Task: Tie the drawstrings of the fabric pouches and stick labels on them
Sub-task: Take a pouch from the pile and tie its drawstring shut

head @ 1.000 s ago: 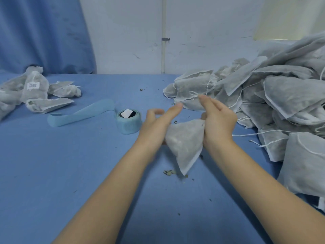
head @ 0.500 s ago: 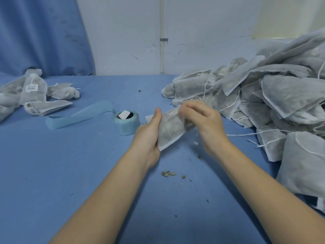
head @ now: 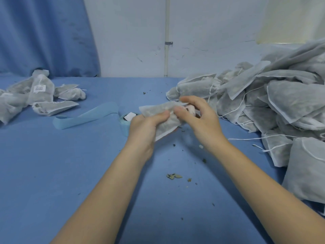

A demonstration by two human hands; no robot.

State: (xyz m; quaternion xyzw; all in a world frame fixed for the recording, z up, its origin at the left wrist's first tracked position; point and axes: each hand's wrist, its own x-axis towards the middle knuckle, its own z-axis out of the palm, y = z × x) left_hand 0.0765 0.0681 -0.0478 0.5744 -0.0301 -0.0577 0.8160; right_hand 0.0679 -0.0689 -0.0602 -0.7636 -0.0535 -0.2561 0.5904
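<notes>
The left hand (head: 144, 127) grips the lower end of a small pale grey non-woven fabric pouch (head: 158, 115), thumb lying across its front. The right hand (head: 197, 117) curls its fingers round the pouch's other end; motion blur makes it hard to tell whether it pinches the drawstring there. The pouch is held just above the blue cloth-covered counter (head: 52, 173). Just left of the pouch, partly hidden behind the left hand, sits a light blue roll of label tape (head: 125, 124), its loose strip trailing farther left. Far left of the pouch lies a small group of tied, labelled pouches (head: 40, 95). Right of the pouch rises a large heap of untied grey pouches (head: 272, 106) with white drawstrings. Below the pouch, dried herb crumbs (head: 174, 176) dot the counter.
</notes>
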